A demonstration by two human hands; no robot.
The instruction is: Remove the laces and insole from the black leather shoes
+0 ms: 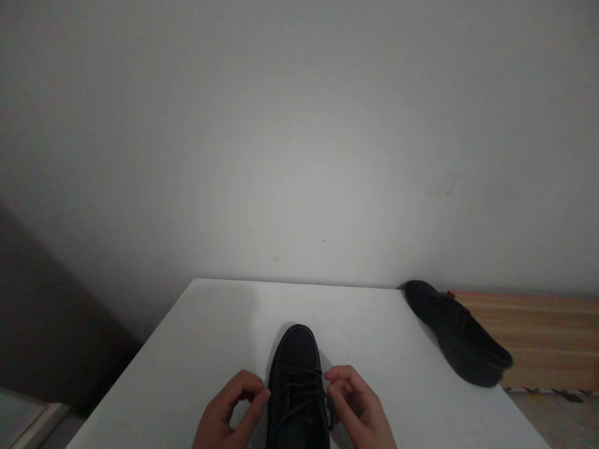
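A black lace-up shoe rests on the white table, toe pointing away from me, its heel end cut off by the lower edge of the view. Dark shoelaces cross its upper. At the shoe's left side, my left hand is closed in a pinch, thumb and index fingertips together; what they hold, if anything, does not show. On the other side my right hand pinches a shoelace beside the eyelets, and part of the lace hangs below its fingertips.
A second black shoe lies along the table's right edge. Behind the table rises a pale wall. Beyond the right edge is a wood-grain surface. A dark area lies at the left.
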